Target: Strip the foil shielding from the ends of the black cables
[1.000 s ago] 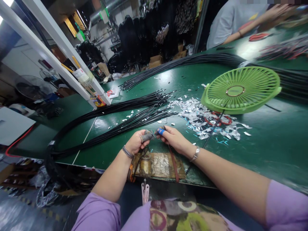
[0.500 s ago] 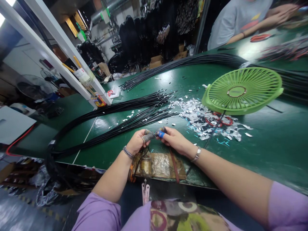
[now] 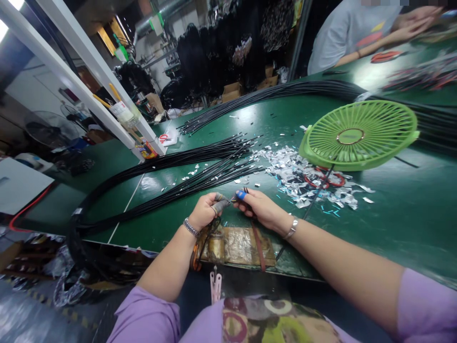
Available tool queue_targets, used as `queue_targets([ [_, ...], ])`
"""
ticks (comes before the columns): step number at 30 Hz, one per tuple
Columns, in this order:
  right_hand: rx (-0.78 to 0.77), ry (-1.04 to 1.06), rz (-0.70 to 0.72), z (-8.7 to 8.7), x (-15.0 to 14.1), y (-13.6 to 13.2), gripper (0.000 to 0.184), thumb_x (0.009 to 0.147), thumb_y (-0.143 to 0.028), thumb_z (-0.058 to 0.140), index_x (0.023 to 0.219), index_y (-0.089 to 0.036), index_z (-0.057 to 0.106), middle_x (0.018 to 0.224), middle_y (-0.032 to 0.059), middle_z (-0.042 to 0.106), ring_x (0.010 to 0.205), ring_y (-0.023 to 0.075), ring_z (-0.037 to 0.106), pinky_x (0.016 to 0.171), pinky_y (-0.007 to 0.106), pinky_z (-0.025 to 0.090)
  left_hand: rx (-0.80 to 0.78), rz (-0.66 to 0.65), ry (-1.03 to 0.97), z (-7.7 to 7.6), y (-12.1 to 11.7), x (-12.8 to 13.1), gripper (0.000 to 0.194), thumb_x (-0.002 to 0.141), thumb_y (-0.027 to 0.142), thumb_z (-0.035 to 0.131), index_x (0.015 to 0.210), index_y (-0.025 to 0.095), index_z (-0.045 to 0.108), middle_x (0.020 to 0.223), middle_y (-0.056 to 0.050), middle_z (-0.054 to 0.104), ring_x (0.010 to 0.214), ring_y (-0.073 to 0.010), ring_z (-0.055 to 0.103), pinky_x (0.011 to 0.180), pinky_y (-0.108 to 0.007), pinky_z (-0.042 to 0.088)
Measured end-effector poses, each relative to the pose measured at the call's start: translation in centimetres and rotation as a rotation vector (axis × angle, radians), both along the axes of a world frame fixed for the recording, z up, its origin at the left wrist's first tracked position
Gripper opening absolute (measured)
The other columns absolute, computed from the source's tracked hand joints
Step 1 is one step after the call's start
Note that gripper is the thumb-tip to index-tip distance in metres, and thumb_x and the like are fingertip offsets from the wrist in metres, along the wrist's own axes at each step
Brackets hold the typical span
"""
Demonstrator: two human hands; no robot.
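Observation:
My left hand, grey tape around its thumb and a fingertip, is closed in a pinch on the end of a cable. Thin wires stick out of that end toward my right hand. Blue tape wraps the right thumb, and the right fingers are closed at the wires' tips. A dark slim piece shows by the right fingertips, too small to make out. Just below both hands lies a tape-covered board with a brown strap across it, at the table's front edge.
Bundles of black cables curve over the green table. A pile of foil scraps lies beside a green fan. White posts rise at left. Another person in a grey shirt sits at the far right.
My right thumb has shifted slightly up and right, and the right fingers have re-formed around the wire tips. The left hand stays nearly in place.

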State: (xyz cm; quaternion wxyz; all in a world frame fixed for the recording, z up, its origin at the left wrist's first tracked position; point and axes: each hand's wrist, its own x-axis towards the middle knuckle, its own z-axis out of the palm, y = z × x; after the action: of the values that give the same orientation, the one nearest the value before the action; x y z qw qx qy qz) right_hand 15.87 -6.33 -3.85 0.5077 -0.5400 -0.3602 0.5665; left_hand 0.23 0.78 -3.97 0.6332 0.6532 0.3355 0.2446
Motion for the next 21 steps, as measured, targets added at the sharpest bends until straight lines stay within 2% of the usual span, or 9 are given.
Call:
queue_targets([
  [8, -0.063, 0.035, 0.011, -0.34, 0.19, 0.16, 0.028, 0.062, -0.042, 0.070, 0.069, -0.019, 0.055, 0.058, -0.0040, 0.053, 0.044, 0.0055, 0.034, 0.038, 0.019, 0.018, 0.063, -0.003, 0.024, -0.05, 0.12, -0.10, 0.040, 0.060, 0.050, 0.078, 0.070, 0.015, 0.061, 0.046, 0.006, 0.048, 0.043, -0.0056, 0.039, 0.044, -0.020, 0.030],
  [15, -0.092, 0.239, -0.008, -0.24, 0.13, 0.16, 0.028, 0.061, -0.039, 0.074, 0.066, -0.018, 0.056, 0.060, -0.0023, 0.053, 0.047, 0.0054, 0.036, 0.037, 0.017, 0.021, 0.135, -0.007, 0.022, 0.09, -0.11, -0.12, 0.034, 0.064, 0.046, 0.076, 0.068, 0.015, 0.061, 0.050, 0.005, 0.048, 0.048, -0.0071, 0.041, 0.049, -0.021, 0.033],
  [21, -0.100, 0.286, 0.018, 0.15, 0.16, 0.02, 0.032, 0.051, -0.033, 0.082, 0.066, -0.017, 0.059, 0.061, -0.0032, 0.052, 0.049, 0.0045, 0.035, 0.037, 0.015, 0.019, 0.188, 0.004, 0.005, 0.40, -0.24, -0.19, 0.031, 0.067, 0.044, 0.073, 0.070, 0.016, 0.063, 0.053, 0.004, 0.050, 0.051, -0.0082, 0.043, 0.052, -0.022, 0.036],
])
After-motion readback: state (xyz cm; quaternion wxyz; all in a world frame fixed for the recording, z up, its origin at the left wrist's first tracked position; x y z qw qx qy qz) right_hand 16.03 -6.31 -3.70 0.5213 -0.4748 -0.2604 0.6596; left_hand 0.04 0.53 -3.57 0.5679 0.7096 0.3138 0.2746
